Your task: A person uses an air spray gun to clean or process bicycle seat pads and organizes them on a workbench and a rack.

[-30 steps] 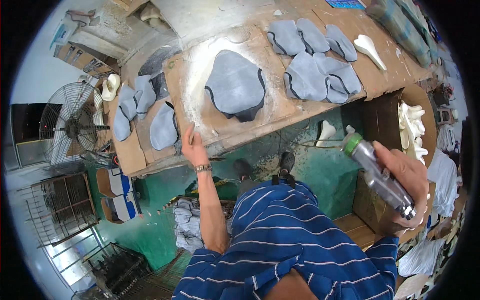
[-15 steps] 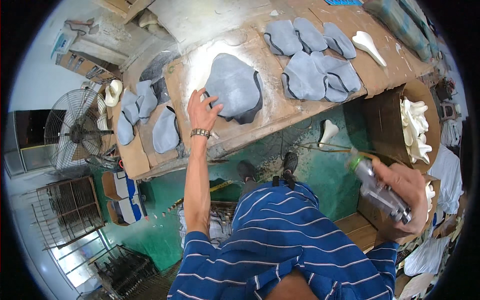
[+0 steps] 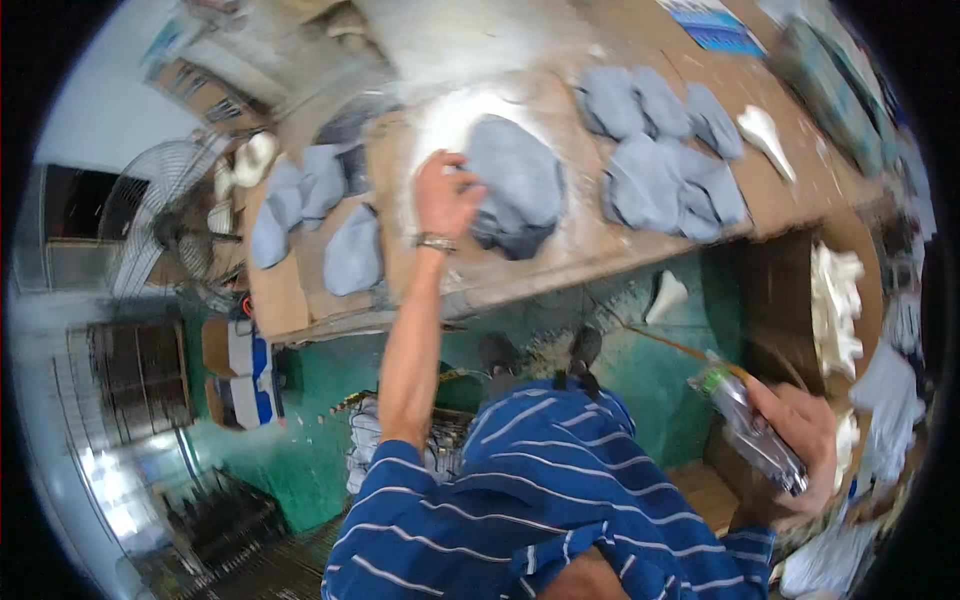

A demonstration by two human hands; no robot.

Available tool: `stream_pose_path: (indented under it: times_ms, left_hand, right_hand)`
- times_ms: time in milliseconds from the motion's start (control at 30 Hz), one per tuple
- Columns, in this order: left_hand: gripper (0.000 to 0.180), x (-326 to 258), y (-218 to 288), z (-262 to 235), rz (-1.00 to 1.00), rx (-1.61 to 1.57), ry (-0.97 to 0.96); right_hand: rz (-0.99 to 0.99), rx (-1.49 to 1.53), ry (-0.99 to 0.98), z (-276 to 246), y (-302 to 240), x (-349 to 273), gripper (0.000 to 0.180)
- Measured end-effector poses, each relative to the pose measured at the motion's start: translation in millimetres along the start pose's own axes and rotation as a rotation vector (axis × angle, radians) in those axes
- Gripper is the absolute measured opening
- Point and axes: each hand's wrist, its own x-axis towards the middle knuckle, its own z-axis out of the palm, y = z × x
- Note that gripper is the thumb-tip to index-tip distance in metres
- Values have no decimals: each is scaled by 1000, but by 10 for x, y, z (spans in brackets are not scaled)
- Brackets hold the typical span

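My left hand reaches over the table, its fingers bent and slightly blurred. They pinch at the left edge of a grey saddle cover, as far as the blur shows. This cover lies on white-dusted cardboard, its dark lower edge partly folded. Low on the right, away from the table, my right hand is closed around a spray gun with a clear-wrapped, silvery body and a green ring. A tan hose runs from its front end.
Several grey covers lie at the table's right; a few more are at its left. White saddle-shaped pieces fill a cardboard drum; one white piece is on the green floor. A large fan stands left.
The view has shifted, so the table sits lower and further right. My left hand has moved up along the cover's left edge, its fingers more bent. My right hand still holds the spray gun.
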Motion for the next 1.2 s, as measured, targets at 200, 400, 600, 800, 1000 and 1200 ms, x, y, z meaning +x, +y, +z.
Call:
stream_pose_path:
  times_ms: [200,400,600,800,1000,1200]
  left_hand:
    - [10,431,76,-833,105,25,319]
    - [14,313,-430,-2143,94,150,388]
    - [15,-233,-1357,-3143,-93,339,220]
    - [14,-631,-2226,-3816,-274,454,202]
    - [14,-1584,-2968,-3691,-218,648,561]
    - [16,-2904,-3805,-2882,-725,865,5]
  right_hand:
    - [46,81,-135,175,-203,217,66]
    - [155,183,-303,446,-560,508,81]
    - [261,148,-385,835,-922,818,46]
    - [313,63,-381,1264,-1083,1011,45]
    - [334,154,-420,1597,-1109,1159,50]
    - [334,277,-409,1711,-1178,1283,50]
